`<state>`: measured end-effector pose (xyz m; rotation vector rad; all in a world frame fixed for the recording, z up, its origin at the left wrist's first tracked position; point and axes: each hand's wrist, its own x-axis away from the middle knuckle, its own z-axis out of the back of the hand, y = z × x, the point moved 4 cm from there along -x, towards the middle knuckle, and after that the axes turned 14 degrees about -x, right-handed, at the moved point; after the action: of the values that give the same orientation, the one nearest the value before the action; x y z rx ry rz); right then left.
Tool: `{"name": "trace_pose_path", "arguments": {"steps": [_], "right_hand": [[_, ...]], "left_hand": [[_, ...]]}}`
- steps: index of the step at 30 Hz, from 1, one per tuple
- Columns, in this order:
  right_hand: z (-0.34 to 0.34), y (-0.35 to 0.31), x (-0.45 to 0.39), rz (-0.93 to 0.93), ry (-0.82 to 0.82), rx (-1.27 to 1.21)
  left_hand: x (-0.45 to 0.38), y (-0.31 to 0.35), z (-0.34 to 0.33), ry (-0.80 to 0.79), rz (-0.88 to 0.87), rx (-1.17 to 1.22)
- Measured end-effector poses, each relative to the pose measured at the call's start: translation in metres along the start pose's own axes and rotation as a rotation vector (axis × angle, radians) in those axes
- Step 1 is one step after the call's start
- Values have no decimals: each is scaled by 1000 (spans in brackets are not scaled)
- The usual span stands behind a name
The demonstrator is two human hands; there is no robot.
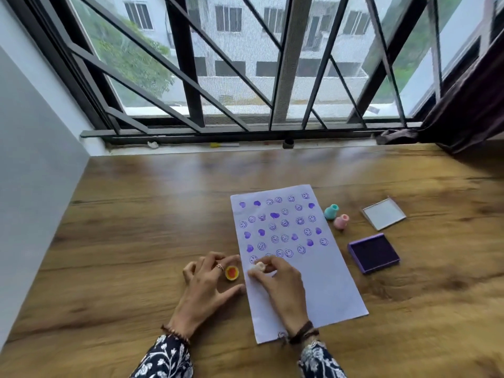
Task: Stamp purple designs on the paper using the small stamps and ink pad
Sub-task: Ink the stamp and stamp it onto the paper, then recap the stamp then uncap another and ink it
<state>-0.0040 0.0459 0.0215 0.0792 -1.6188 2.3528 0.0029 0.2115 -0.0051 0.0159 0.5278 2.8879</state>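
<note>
A white sheet of paper (pixel 327 282) lies on the wooden table (pixel 136 227), its upper half covered with several purple smiley and heart prints. My right hand (pixel 281 287) pinches a small pale stamp (pixel 260 266) and holds it down on the paper near its left edge. My left hand (pixel 204 287) rests flat on the table beside the paper, fingers spread. A yellow cap with an orange inside (pixel 232 273) lies between its finger and thumb. The open purple ink pad (pixel 374 252) sits right of the paper.
A teal stamp (pixel 331 211) and a pink stamp (pixel 341 221) lie by the paper's right edge. The ink pad's lid (pixel 383 214) rests farther right. A barred window (pixel 245 77) runs along the table's far edge, a grey wall (pixel 32 173) stands at left, a dark curtain (pixel 463 105) hangs right.
</note>
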Motion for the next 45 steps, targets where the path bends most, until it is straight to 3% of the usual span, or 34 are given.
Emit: {"name": "trace_pose_path", "arguments": {"steps": [4,7,10,14,20,26,34,40,45], "right_hand": [[19,9,-3,-294,8,-608],[26,10,-1,-429,-43,-860],[31,5,4,-450,-91,-932],[36,-12,10,-303,-200,-900],[48,-37,14,-67,-233,-718],[69,-40,12,31,-176,-580],[110,-37,-3,33,-103,-668],[145,-3,-28,-107,52,-659],[174,10,-54,41,167,-186]], "left_hand": [[3,-1,4,57,19,41],[4,-1,10,86,113,120],[7,3,22,117,237,415],[8,29,25,-38,468,1083],[0,58,27,-167,427,1305],[-11,78,24,-188,355,1299],[-41,117,29,-166,173,1190],[-71,162,10,-146,52,924],[-85,195,-27,-42,2,738]]}}
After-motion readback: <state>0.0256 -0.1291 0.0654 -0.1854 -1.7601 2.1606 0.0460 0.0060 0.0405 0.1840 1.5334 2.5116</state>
